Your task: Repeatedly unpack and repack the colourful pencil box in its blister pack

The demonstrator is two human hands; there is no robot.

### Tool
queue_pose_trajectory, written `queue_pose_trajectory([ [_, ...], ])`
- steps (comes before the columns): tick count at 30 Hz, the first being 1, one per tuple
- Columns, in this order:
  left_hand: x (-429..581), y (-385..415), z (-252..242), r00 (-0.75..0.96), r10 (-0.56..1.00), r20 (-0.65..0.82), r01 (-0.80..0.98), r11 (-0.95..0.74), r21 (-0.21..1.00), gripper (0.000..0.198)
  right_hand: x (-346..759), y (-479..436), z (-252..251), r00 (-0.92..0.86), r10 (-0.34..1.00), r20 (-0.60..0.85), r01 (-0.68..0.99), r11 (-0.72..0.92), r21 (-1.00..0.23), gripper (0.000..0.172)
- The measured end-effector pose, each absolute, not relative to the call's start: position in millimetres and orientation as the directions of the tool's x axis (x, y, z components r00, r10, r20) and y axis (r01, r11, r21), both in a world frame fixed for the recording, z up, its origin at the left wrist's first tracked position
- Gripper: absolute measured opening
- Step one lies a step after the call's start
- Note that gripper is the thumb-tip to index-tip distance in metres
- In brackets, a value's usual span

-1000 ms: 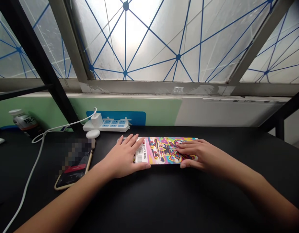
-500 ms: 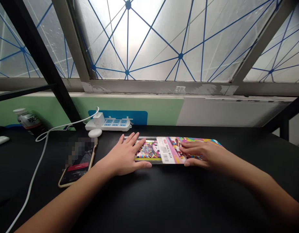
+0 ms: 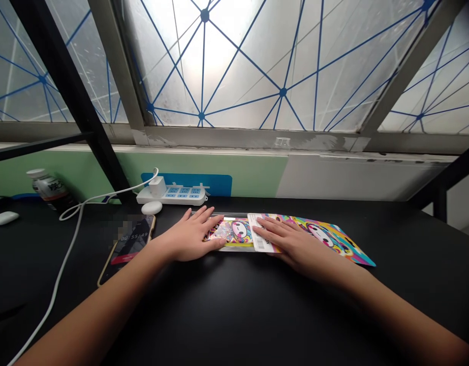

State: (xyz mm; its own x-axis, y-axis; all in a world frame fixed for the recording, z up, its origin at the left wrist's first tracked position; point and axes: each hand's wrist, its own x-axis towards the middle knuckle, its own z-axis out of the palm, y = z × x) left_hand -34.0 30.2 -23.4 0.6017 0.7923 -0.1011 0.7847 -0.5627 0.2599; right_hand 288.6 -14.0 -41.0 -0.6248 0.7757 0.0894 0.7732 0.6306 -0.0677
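My left hand (image 3: 194, 236) lies flat, fingers spread, over the left end of a clear plastic case (image 3: 240, 249) on the black table. Inside the case shows a bright print with a cartoon face. A colourful card (image 3: 325, 236), with a white barcode strip at its left end, overlaps the case's right part. Its right end slants toward me. Stretched across the card's left end are the fingers of my right hand (image 3: 285, 241), close together; its thumb is mostly hidden at the card's near edge.
On the left, a phone (image 3: 133, 239) lies partly behind my left forearm. A white power strip (image 3: 181, 194) stands at the wall with a white cable (image 3: 62, 264) crossing the table. A white oval case (image 3: 151, 207), a bottle (image 3: 51, 190) and a mouse-like white object (image 3: 4, 218) are also there.
My right hand has moved left along the card onto its barcode strip. The card's right end has come into view, angled toward me. My left hand stays flat on the case.
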Motion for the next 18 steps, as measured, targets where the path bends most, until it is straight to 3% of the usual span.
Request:
queue_pose_trajectory([
  [10, -60, 48, -18, 0.57, 0.806, -0.16, 0.811, -0.521, 0.267, 0.08, 336, -1, -36, -0.587, 0.786, 0.193, 0.808, 0.584, 0.077, 0.072],
  [14, -60, 47, -18, 0.552, 0.82, -0.153, 0.822, -0.503, 0.268, 0.08, 332, -32, -15, -0.546, 0.761, 0.351, 0.836, 0.526, 0.159, 0.061],
  [18, -48, 41, -26, 0.53, 0.845, -0.072, 0.829, -0.498, 0.255, 0.074, 268, -90, -9, -0.694, 0.633, 0.343, 0.713, 0.669, 0.209, 0.047],
])
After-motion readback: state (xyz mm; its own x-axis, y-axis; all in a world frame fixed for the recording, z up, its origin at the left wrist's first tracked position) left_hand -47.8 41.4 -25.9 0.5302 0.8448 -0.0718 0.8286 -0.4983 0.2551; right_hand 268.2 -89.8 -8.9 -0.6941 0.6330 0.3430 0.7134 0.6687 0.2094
